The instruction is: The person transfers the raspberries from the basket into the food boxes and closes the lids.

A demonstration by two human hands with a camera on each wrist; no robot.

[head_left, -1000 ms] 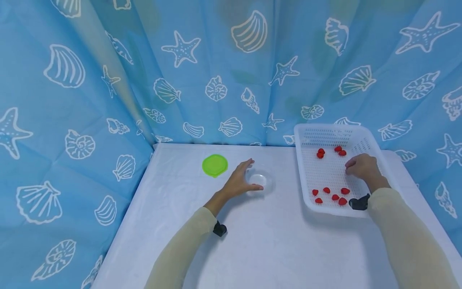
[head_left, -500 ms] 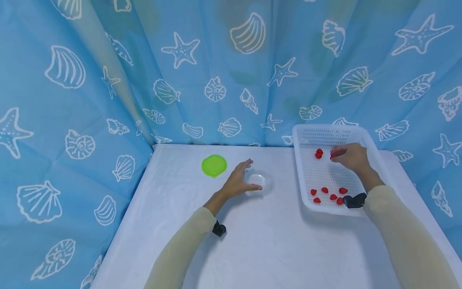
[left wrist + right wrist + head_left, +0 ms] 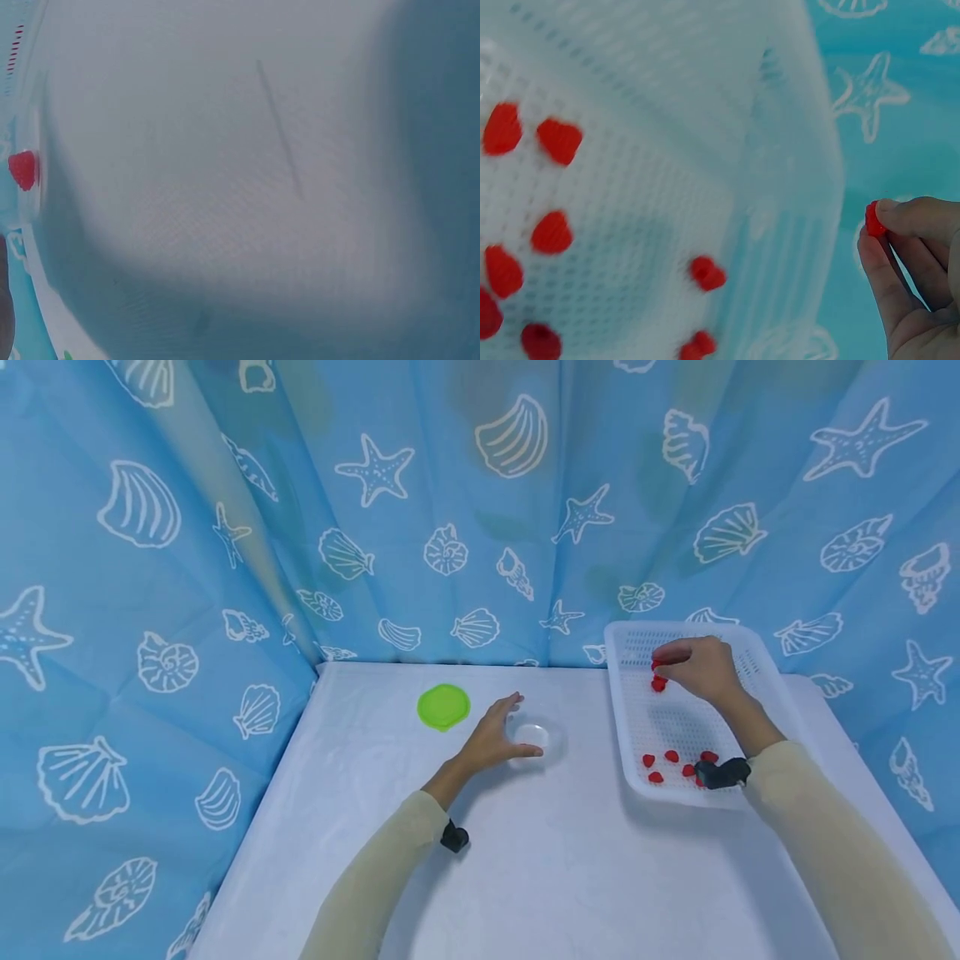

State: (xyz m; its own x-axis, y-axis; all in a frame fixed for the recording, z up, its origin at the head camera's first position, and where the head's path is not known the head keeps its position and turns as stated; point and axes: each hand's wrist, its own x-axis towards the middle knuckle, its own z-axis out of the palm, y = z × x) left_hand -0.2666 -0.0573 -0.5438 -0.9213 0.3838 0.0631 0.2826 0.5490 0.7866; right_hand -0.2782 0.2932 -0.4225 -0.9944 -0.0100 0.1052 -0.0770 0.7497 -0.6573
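In the head view my left hand [image 3: 491,739] curves its fingers and thumb round the side of a small clear plastic bowl [image 3: 532,737]. One raspberry [image 3: 24,171] shows inside the bowl at the left edge of the left wrist view. My right hand [image 3: 701,670] is over the back part of a white perforated basket [image 3: 617,718]. Between thumb and fingertips it pinches a raspberry [image 3: 873,219], seen in the right wrist view. Several other raspberries [image 3: 552,232] lie spread on the basket floor; the hand covers some of them in the head view.
A green lid [image 3: 444,707] lies flat on the white-covered table [image 3: 570,868], left of the bowl. Behind and beside the table hangs a blue curtain [image 3: 420,593] with white shell prints. The basket's raised walls surround the berries at the table's right back.
My right hand has moved left and a little back across the basket, now with a raspberry pinched in its fingertips. The left hand stays at the bowl.
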